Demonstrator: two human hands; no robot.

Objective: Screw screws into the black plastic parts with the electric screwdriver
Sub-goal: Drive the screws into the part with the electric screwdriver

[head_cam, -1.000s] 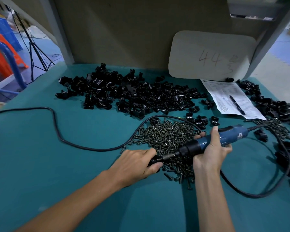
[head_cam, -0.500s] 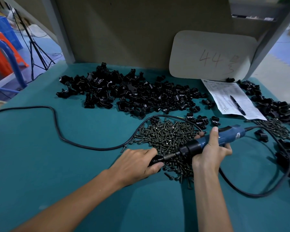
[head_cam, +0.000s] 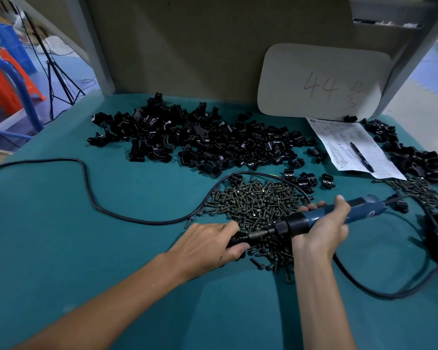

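My right hand [head_cam: 321, 231] grips the blue and black electric screwdriver [head_cam: 321, 218], which lies almost level and points left. The bit tip meets a small black plastic part [head_cam: 234, 240] that my left hand [head_cam: 208, 246] holds between thumb and fingers; most of that part is hidden. Both hands sit at the near edge of a heap of dark screws [head_cam: 258, 205]. Behind it, across the middle of the table, spreads a large pile of black plastic parts [head_cam: 200, 140].
The screwdriver's black cable [head_cam: 94, 195] loops over the green table [head_cam: 61, 248] on the left and also at the right. A paper sheet with a pen [head_cam: 352, 147], a white board marked 44 [head_cam: 324, 82], more black parts [head_cam: 415, 157] and screws [head_cam: 420, 190] lie far right.
The screwdriver and my right hand have shifted slightly left, toward my left hand. My left hand keeps its place on the part.
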